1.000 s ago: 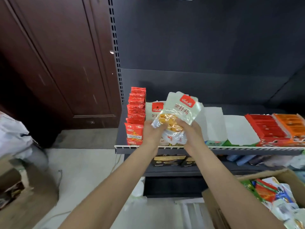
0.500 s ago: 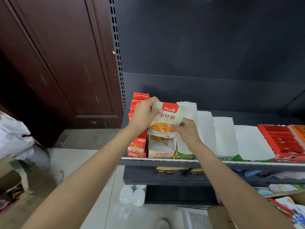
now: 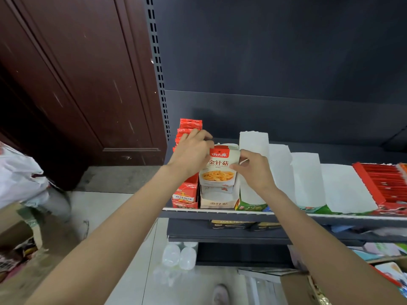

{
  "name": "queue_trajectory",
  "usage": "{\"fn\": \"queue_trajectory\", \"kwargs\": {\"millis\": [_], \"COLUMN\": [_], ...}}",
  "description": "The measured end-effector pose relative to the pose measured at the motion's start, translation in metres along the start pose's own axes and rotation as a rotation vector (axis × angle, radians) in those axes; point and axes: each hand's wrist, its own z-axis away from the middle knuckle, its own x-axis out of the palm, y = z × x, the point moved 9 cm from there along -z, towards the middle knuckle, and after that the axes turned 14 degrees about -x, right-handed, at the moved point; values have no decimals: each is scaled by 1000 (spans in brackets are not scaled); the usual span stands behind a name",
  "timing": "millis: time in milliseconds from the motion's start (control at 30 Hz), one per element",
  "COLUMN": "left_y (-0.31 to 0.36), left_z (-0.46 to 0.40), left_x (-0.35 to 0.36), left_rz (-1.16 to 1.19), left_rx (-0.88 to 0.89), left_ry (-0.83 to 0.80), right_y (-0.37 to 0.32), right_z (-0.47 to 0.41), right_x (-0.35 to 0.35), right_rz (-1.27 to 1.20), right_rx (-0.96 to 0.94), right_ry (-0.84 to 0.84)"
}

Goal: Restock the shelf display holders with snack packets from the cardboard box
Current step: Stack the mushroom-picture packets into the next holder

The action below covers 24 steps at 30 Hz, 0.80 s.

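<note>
White snack packets [image 3: 218, 170] with a red label and a picture of yellow mushrooms stand upright in a white display holder [image 3: 218, 202] on the shelf [image 3: 286, 215]. My left hand [image 3: 191, 154] grips the packets' top left corner from behind. My right hand [image 3: 253, 168] pinches their right edge. The cardboard box [image 3: 297, 288] sits at the bottom right, partly hidden by my right forearm, with colourful packets [image 3: 391, 274] showing inside.
A red holder [image 3: 185, 194] of red packets stands left of the white one. Several tall white holders [image 3: 306, 179] line the shelf to the right, then red trays [image 3: 383, 183]. Lower shelves, plastic bottles [image 3: 179, 256] on the floor, a brown door [image 3: 77, 84] at left.
The packets were held up in front of the shelf, then lowered into the white holder. Both hands moved forward and down with them, and the view shifted closer to the shelf.
</note>
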Motion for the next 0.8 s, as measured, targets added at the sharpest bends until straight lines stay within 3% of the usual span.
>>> {"fn": "queue_trajectory", "kwargs": {"millis": [233,433,600,800], "left_y": [6,5,10,11], "left_z": [-12,-17,-16,-4], "left_x": [25,26,22,11], "left_rz": [-114,-104,-41,-26], "left_rx": [19,-20,-36,-55], "left_ry": [-143,-111,-62,48], "right_y": [-10,-17,-17,-21], "right_z": [-10,-25,-28,-16], "right_x": [-8,2,5,2], "right_rz": [239,349,403,289], "right_rx": [-126,-209,-210,-191], "right_ry": [17,-136,-105,-85]}}
